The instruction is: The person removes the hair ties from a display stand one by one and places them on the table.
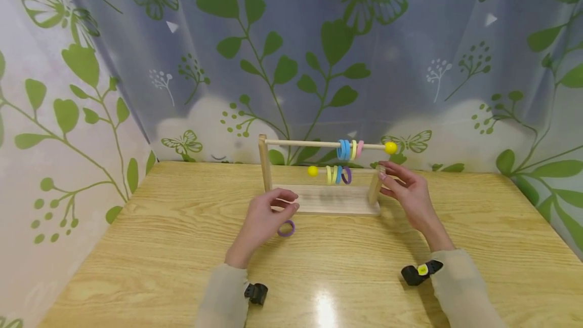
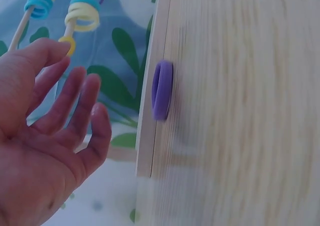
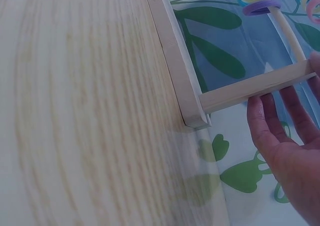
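Note:
A wooden rack [image 1: 336, 200] stands on the table with two rods, each ending in a yellow ball. Blue, yellow and pink rings [image 1: 347, 150] hang on the upper rod; yellow, blue and purple rings [image 1: 337, 174] hang on the lower one. With thumb and fingers, my right hand [image 1: 410, 194] holds the top of the rack's short right post [image 3: 260, 88]. My left hand [image 1: 264, 216] hovers by the base's left front, its fingers loosely bent with nothing between them. A loose purple ring [image 2: 162, 90] lies on the table in front of the base, just beside the left hand.
The wood-grain table [image 1: 182, 247] reaches back to a patterned curtain [image 1: 291, 65] close behind the rack. The taller left post [image 1: 265, 163] carries the upper rod [image 1: 300, 143], which juts to the right over the lower one.

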`<state>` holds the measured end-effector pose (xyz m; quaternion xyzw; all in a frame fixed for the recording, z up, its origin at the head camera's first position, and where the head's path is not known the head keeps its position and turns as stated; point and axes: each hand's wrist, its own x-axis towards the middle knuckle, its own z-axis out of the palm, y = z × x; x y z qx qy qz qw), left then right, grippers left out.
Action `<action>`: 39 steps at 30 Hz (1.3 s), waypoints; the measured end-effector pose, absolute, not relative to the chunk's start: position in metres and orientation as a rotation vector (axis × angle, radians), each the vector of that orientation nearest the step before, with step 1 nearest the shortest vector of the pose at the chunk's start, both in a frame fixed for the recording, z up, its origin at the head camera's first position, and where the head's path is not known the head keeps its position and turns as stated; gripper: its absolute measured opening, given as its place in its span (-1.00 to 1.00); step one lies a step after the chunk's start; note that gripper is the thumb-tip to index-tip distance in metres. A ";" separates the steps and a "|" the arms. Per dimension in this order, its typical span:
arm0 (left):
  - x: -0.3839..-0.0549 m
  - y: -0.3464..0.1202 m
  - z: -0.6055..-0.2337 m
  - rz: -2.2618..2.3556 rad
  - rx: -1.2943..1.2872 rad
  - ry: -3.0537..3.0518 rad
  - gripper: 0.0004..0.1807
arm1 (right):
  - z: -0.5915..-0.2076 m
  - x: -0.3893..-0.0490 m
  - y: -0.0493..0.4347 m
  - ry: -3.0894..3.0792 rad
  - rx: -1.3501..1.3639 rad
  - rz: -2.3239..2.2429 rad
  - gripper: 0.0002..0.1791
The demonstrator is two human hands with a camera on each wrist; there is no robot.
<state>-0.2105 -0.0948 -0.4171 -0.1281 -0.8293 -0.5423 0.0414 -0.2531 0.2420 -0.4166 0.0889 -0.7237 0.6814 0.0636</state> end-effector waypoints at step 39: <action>-0.217 -0.020 -0.413 -1.709 -0.166 -2.208 -0.80 | -0.419 -0.254 0.243 -2.191 0.261 2.055 -0.46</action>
